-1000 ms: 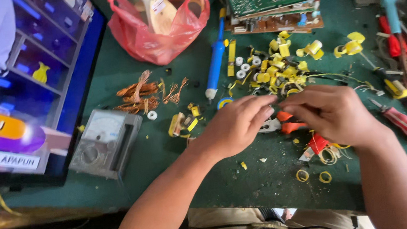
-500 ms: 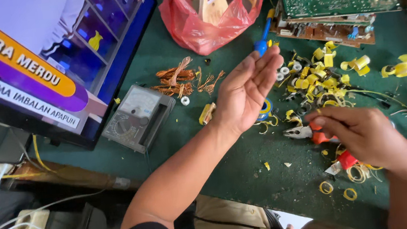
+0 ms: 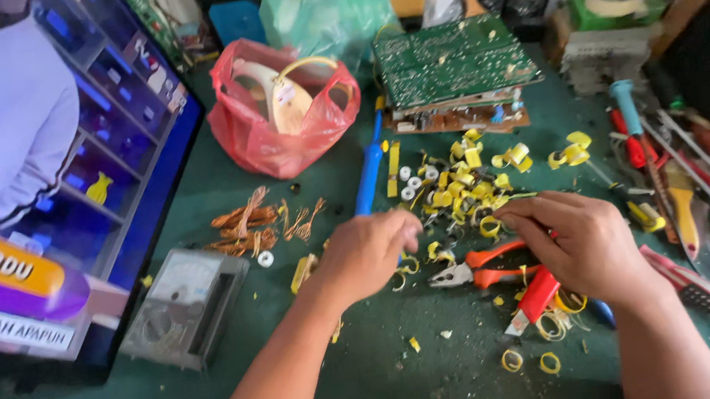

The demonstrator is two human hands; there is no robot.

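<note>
My left hand (image 3: 369, 253) rests on the green mat with its fingers curled, the fingertips at a small yellow piece next to the heap of yellow-taped coils (image 3: 466, 184). My right hand (image 3: 576, 243) lies palm down over the orange-handled pliers (image 3: 488, 269), its fingers pinching near a yellow ring at the heap's edge. What sits between the fingertips is too small to tell. A red-handled tool (image 3: 534, 299) pokes out under my right palm. Loose yellow rings (image 3: 527, 361) lie in front.
A lit screen (image 3: 34, 196) leans at the left, a grey analog meter (image 3: 183, 307) beside it. Copper wire bundles (image 3: 249, 227), a blue soldering iron (image 3: 370, 176), a red plastic bag (image 3: 286, 111), stacked circuit boards (image 3: 455, 64) and screwdrivers (image 3: 682, 168) surround the hands.
My left hand, lifted open half a second ago, has come down and curled at the coil heap. My right hand has moved up over the pliers. The camera has shifted and tilted upward.
</note>
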